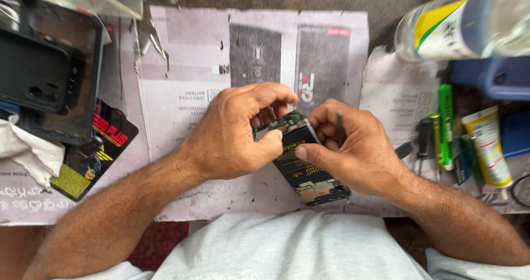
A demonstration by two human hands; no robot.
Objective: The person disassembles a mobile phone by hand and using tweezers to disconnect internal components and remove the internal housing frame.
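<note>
An opened phone point(307, 164) with its back removed shows a black battery and green circuit boards; it is tilted over the flattened cardboard point(187, 92). My left hand point(234, 133) curls around the phone's upper end, thumb and fingers pinching at the top board. My right hand point(353, 150) grips the phone's right side, thumb pressed on the battery, and also holds a thin dark tool point(340, 126) upright between its fingers.
A black phone back cover point(38, 73) and a white cloth point(30, 153) lie at the left. On the right are a clear bottle point(464, 20), a blue box point(491, 75), green tools point(445, 125), a yellow glue tube point(488, 147) and a black screwdriver point(424, 142).
</note>
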